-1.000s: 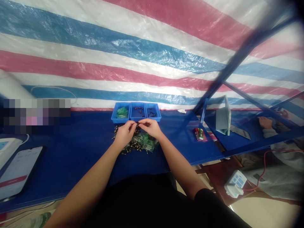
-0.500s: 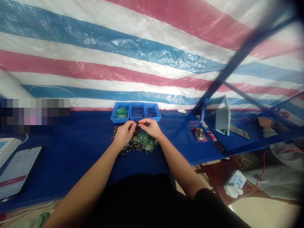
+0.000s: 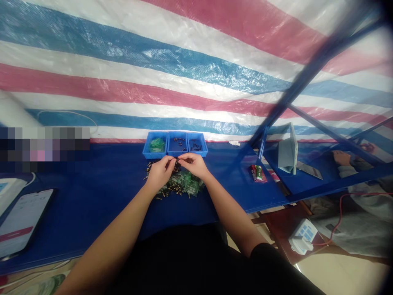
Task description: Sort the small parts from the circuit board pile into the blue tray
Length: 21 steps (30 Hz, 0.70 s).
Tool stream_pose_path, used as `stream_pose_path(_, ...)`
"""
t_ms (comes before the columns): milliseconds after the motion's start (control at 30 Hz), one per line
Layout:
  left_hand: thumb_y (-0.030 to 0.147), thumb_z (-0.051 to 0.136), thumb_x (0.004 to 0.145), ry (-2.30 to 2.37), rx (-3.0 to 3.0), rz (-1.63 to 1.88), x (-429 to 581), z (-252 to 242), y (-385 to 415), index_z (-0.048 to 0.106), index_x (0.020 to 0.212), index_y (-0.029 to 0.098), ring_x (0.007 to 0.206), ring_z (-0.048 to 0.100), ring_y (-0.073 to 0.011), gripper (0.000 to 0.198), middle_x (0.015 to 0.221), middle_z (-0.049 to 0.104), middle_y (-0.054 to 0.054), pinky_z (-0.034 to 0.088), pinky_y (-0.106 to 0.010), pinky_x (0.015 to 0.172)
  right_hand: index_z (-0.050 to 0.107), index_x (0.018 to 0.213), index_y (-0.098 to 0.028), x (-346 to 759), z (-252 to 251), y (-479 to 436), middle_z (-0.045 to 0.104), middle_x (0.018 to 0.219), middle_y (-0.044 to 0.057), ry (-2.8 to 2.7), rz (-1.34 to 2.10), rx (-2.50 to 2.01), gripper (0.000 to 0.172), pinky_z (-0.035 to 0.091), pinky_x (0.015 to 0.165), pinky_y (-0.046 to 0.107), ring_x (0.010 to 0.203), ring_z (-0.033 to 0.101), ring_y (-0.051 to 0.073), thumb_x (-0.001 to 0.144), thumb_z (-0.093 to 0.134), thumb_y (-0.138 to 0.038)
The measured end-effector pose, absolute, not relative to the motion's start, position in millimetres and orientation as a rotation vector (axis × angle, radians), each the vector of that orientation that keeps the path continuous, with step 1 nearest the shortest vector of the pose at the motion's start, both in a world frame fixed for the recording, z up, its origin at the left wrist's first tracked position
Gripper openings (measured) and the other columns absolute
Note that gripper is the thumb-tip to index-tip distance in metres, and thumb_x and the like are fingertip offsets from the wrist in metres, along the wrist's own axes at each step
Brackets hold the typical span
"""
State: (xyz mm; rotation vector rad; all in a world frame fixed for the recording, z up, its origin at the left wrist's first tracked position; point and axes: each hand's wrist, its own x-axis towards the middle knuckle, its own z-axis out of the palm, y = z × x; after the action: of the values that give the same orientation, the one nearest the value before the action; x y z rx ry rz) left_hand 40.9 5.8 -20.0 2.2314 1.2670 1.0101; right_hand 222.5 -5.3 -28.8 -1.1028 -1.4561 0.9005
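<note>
a smooth blue table (image 3: 101, 180) runs ahead of me, backed by crinkled, shiny sheeting (image 3: 153, 88) striped red, white and blue. three boxy plastic bins (image 3: 155, 156) stand side by side near it. before them lies a jumbled heap (image 3: 183, 180) of brassy, screw-like pieces (image 3: 175, 189) and translucent green bits (image 3: 193, 184), partly below my left hand (image 3: 159, 174) and right hand (image 3: 197, 165). my thumbs and forefingers curl close together; i cannot tell whether they grip anything.

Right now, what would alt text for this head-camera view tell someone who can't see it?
A person's left hand and right hand pinch close together over small brass-coloured pieces and greenish clear packets heaped on a blue table; anything held is too small to tell. Three blue bins stand just beyond.
</note>
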Motion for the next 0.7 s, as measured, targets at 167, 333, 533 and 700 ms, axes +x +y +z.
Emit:
stream_pose_path(167, 0.047, 0.048, 0.091, 1.235, 2.200, 1.033, 40.7, -20.9, 6.4, 0.061, 0.112, 0.022, 0.064, 0.062, -0.0139, 0.035, 0.074, 0.069, 0.001, 0.044, -0.023, 0.063, 0.071, 0.096, -0.017, 222.7, -28.7, -5.4, 0.072, 0.087, 0.006, -1.444, 0.897, -1.136, 0.032, 0.053, 0.068, 0.029, 0.072, 0.065, 0.016, 0.077, 0.068, -0.043)
stream_pose_path(333, 0.045, 0.048, 0.091, 1.243, 2.228, 1.041, 41.2, -20.9, 6.1, 0.064, 0.103, 0.022, 0.058, 0.058, -0.0120, 0.031, 0.073, 0.068, 0.001, 0.042, -0.022, 0.060, 0.071, 0.097, -0.017, 222.3, -26.8, -6.9, 0.072, 0.089, 0.007, -1.458, 0.909, -1.119, 0.032, 0.053, 0.069, 0.028, 0.073, 0.065, 0.015, 0.078, 0.068, -0.042)
stream_pose_path(533, 0.046, 0.044, 0.093, 1.248, 2.264, 1.010, 41.4, -16.7, 3.6, 0.066, 0.093, 0.021, 0.060, 0.058, -0.0125, 0.033, 0.072, 0.067, 0.001, 0.041, -0.023, 0.060, 0.071, 0.091, -0.016, 221.6, -29.2, -7.2, 0.071, 0.086, 0.006, -1.517, 0.858, -1.143, 0.030, 0.051, 0.066, 0.027, 0.069, 0.063, 0.015, 0.080, 0.065, -0.043)
stream_pose_path(700, 0.045, 0.045, 0.093, 1.237, 2.263, 1.032, 41.9, -16.2, 3.3, 0.066, 0.091, 0.020, 0.059, 0.056, -0.0117, 0.033, 0.071, 0.066, 0.001, 0.040, -0.022, 0.060, 0.069, 0.107, -0.019, 221.8, -29.4, -7.6, 0.070, 0.084, 0.004, -1.540, 0.798, -1.148, 0.035, 0.049, 0.063, 0.026, 0.065, 0.059, 0.013, 0.082, 0.063, -0.042)
